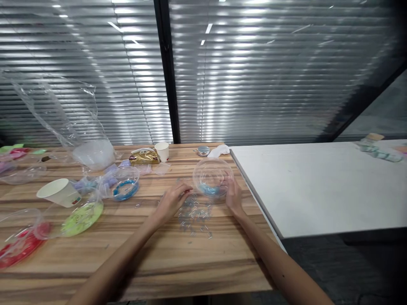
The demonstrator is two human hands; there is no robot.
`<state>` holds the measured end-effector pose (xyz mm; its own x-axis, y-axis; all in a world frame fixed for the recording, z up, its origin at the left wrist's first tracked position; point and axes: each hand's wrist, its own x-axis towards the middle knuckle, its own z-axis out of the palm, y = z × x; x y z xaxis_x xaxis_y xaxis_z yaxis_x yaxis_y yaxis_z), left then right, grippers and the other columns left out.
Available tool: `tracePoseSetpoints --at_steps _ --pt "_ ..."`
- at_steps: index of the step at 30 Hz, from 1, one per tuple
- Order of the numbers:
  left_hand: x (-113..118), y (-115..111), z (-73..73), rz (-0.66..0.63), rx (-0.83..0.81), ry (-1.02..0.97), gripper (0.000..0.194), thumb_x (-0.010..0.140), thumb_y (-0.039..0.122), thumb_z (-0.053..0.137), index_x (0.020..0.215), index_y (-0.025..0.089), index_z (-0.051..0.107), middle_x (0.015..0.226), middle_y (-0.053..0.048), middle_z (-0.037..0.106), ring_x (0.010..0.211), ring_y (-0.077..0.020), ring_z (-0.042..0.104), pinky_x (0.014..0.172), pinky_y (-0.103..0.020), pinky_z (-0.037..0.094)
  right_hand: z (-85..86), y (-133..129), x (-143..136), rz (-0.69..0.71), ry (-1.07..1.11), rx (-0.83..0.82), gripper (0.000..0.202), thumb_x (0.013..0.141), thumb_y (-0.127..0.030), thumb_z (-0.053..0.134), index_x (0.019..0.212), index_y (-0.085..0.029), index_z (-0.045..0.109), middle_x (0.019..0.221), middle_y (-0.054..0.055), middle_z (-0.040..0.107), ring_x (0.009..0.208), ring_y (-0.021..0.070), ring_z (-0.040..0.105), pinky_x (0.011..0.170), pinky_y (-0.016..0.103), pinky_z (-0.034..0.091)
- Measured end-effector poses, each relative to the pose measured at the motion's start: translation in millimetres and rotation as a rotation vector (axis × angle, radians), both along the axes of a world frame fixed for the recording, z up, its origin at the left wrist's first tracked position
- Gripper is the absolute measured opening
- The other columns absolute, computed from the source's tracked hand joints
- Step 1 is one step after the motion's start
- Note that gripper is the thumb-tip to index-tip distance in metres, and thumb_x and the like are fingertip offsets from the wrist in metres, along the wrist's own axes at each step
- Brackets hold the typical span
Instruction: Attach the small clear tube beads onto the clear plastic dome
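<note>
We hold the clear bowl [201, 169] tilted toward us over the tabletop [190, 267], fingers of the right hand [234, 195] gripping its side. Blue pieces [209, 189] are already inside it, while many clear tubes [194, 214] still lie loose outside. Our left hand's [174, 197] fingertips are drawn together beside the bowl; we cannot tell whether they pinch anything.

1. Blinds [260, 93]: lowered (black post [167, 63] between two sections).
2. Upright cup [163, 151]: just beside gold pack [144, 157].
3. Tissue [219, 150]: crumpled, near round tin [203, 151].
4. White table [321, 186]: at right, adjoining wooden table [190, 275].
</note>
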<state>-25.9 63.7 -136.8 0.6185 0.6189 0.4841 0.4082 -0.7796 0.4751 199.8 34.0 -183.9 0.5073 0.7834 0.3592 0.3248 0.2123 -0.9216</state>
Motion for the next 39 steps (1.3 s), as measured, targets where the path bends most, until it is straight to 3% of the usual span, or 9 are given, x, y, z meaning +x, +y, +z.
tracePoseSetpoints --at_steps 4,7,16,21,31,39 --pt "-9.6 4.3 -21.0 -0.025 -0.085 0.160 0.016 0.090 0.013 0.048 0.090 0.016 0.064 0.089 -0.006 0.062 0.086 -0.0176 0.056 0.079 -0.028 0.043 -3.9 7.0 4.5 -0.033 -0.037 -0.010 0.050 0.091 -0.051 0.027 0.098 -0.015 0.062 0.084 0.008 0.067 0.072 0.0196 0.060 0.068 0.033 0.047" --pt "-15.1 6.6 -25.4 -0.089 -0.143 0.253 0.023 0.087 0.005 0.046 0.093 0.017 0.065 0.092 -0.006 0.060 0.088 -0.0176 0.055 0.079 -0.028 0.042 -1.8 11.2 6.2 -0.039 -0.127 0.032 0.049 0.092 -0.048 0.027 0.102 -0.015 0.062 0.087 0.009 0.067 0.081 0.0216 0.060 0.077 0.036 0.045" --pt "-30.9 2.7 -6.4 -0.165 -0.265 0.296 0.046 0.075 -0.009 0.042 0.107 0.018 0.061 0.104 -0.005 0.056 0.096 -0.0162 0.053 0.084 -0.027 0.041 -0.1 11.0 6.4 0.021 -0.155 0.027 0.048 0.092 -0.046 0.028 0.114 -0.016 0.059 0.083 0.006 0.066 0.079 0.0211 0.060 0.075 0.035 0.044" --pt "-38.4 3.0 3.6 -0.186 -0.307 0.302 0.040 0.077 -0.005 0.043 0.105 0.017 0.062 0.101 -0.006 0.058 0.092 -0.0168 0.055 0.082 -0.028 0.042 1.8 9.5 5.7 0.028 -0.167 0.034 0.049 0.092 -0.045 0.027 0.119 -0.017 0.057 0.083 0.006 0.066 0.079 0.0205 0.060 0.077 0.035 0.044" --pt "-33.7 1.9 -2.0 -0.183 -0.315 0.342 0.035 0.074 -0.003 0.045 0.097 0.015 0.064 0.096 -0.007 0.058 0.086 -0.0165 0.055 0.079 -0.027 0.043 0.8 10.6 6.0 0.079 -0.174 0.031 0.044 0.092 -0.045 0.028 0.096 -0.017 0.061 0.080 0.005 0.066 0.074 0.0188 0.060 0.071 0.032 0.044" --pt "-32.6 5.3 -10.8 -0.229 -0.280 0.254 0.031 0.075 -0.004 0.047 0.090 0.016 0.065 0.092 -0.004 0.062 0.088 -0.0161 0.056 0.081 -0.027 0.043 1.5 10.4 5.3 0.085 -0.217 0.043 0.046 0.092 -0.047 0.028 0.100 -0.017 0.062 0.082 0.005 0.065 0.074 0.0190 0.059 0.073 0.032 0.044"
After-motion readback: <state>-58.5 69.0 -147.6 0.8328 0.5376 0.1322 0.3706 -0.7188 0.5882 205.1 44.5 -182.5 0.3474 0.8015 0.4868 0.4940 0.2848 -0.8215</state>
